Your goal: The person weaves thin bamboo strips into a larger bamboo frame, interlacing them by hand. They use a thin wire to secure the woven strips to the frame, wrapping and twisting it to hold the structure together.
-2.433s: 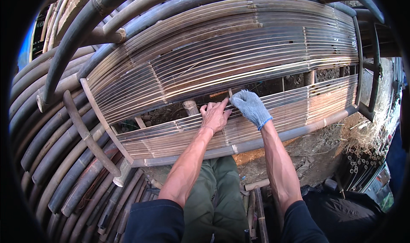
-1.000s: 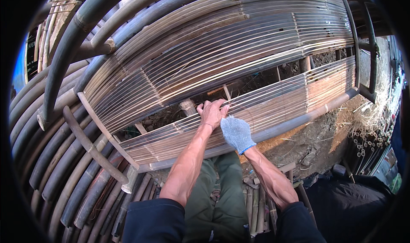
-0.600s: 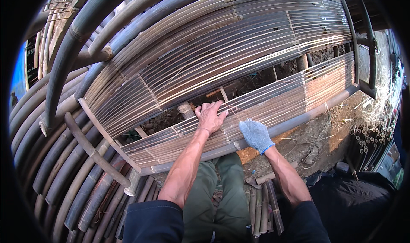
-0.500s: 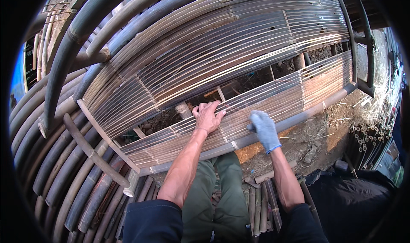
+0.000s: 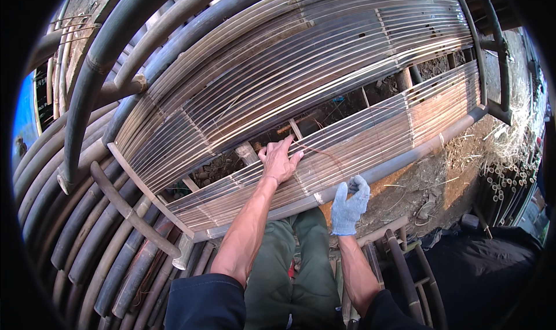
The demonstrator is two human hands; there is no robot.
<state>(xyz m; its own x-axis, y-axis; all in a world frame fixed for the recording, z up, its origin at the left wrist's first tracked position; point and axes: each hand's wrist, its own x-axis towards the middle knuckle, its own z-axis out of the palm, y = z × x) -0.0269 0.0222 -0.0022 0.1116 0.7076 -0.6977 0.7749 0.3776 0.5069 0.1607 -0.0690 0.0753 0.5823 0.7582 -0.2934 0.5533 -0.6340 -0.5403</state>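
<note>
A long panel of split bamboo slats (image 5: 272, 182) lies in front of me, bound crosswise and edged by a thick dark bamboo pole (image 5: 399, 162). My left hand (image 5: 280, 163), bare, rests on the panel's far edge with thumb and fingers apart, its fingertips by the gap beyond. From beside its thumb a thin reddish-brown strand (image 5: 324, 154) curves right across the slats. My right hand (image 5: 350, 205), in a grey-blue glove, is raised just nearer than the edge pole. Its thumb stands apart from the loosely curled fingers, and nothing shows between them.
Beyond the gap stretches a wider slatted bamboo surface (image 5: 243, 98). Curved bamboo poles (image 5: 116, 237) crowd the left side. At lower right lie black sheeting (image 5: 480, 272) and bamboo frame pieces (image 5: 405, 272). A bundle of thin bamboo (image 5: 507, 185) sits at far right.
My right hand has drawn back toward me from above the slats, its fist loosening and the thumb coming apart. The strand now lies slack in a curve. The left hand stays nearly in place.
</note>
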